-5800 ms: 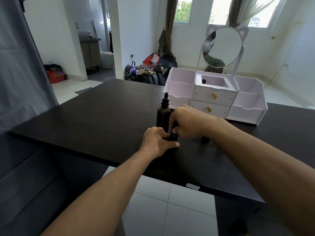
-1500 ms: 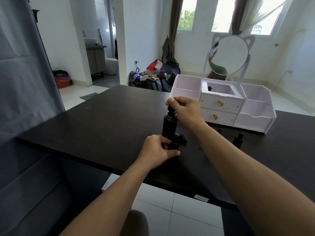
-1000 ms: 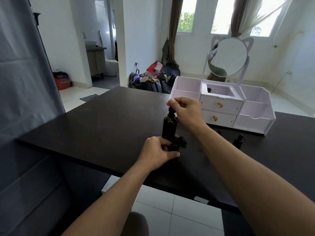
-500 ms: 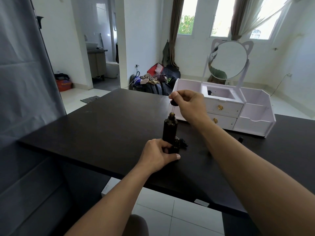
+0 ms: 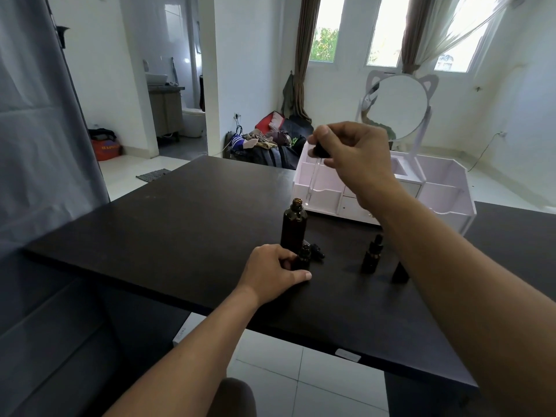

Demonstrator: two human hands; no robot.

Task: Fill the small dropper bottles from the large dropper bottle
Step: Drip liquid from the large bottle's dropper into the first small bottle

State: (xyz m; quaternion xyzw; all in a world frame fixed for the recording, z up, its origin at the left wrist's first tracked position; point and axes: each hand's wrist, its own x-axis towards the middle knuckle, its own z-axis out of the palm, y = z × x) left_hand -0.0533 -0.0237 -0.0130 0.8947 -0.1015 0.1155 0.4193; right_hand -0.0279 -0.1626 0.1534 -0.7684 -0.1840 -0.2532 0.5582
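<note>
The large dropper bottle [image 5: 294, 225] stands upright and uncapped on the dark bench [image 5: 168, 224], its open neck facing up. The right hand [image 5: 356, 155] is raised above and slightly behind the bottle. Its thumb and fingers pinch the black bulb of the dropper [image 5: 314, 173], and the clear glass pipette hangs downward, slightly tilted. The pipette tip sits beside and just above the bottle mouth, clear of it.

The left hand [image 5: 272, 273] rests on the bench at the foot of the large bottle. Its fingers curl round an open small dropper bottle [image 5: 304, 256] and hold it upright; the thumb lies flat on the bench in front of it. A small black cap [image 5: 316, 251] lies on the bench just beside this bottle, to its right.

A second small bottle [image 5: 372, 255], capped with its dropper, stands further right. A third dark small item [image 5: 400, 272] is partly hidden by the right forearm and cannot be identified with certainty.

A white organiser [image 5: 445, 188] with drawers and a round mirror [image 5: 398, 111] stands at the back of the bench.
</note>
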